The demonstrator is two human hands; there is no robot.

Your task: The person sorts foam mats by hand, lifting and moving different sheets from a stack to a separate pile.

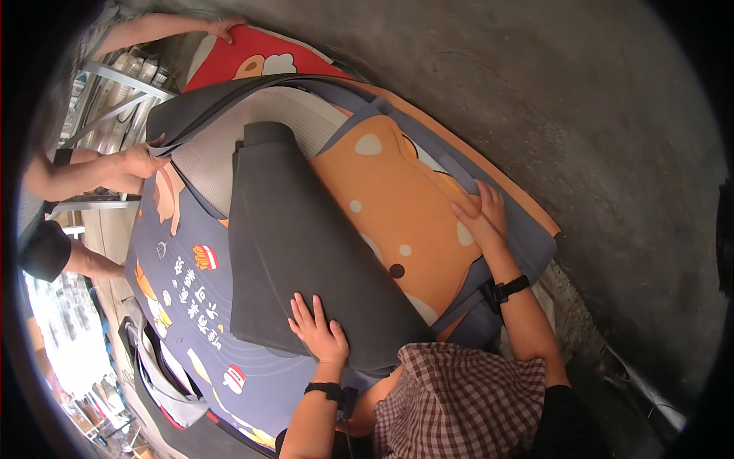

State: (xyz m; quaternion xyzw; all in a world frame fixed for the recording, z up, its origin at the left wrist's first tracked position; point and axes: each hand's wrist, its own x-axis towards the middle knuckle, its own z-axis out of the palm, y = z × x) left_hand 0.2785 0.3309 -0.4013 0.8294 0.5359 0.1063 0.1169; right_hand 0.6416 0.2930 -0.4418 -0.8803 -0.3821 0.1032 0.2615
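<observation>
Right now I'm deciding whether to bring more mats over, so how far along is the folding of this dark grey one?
Partly done. The dark grey mat already lies folded over the stack of printed mats. In hand: the left hand presses its near edge flat, the right hand rests on the orange mat, and another person's hand lifts the far end. Left: that raised far end isn't laid down yet.

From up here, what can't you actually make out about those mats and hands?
Head view only:
- What lies under the grey mat: the mat itself covers it.
- The left hand and right hand lie flat, so their palms are hidden.
- The orange mat: its near end is hidden by a checked cloth.
- The co-worker's hand holds a dark mat edge; the body is cut off by the left rim.
- The shelves are blurred by the fisheye bend.
</observation>
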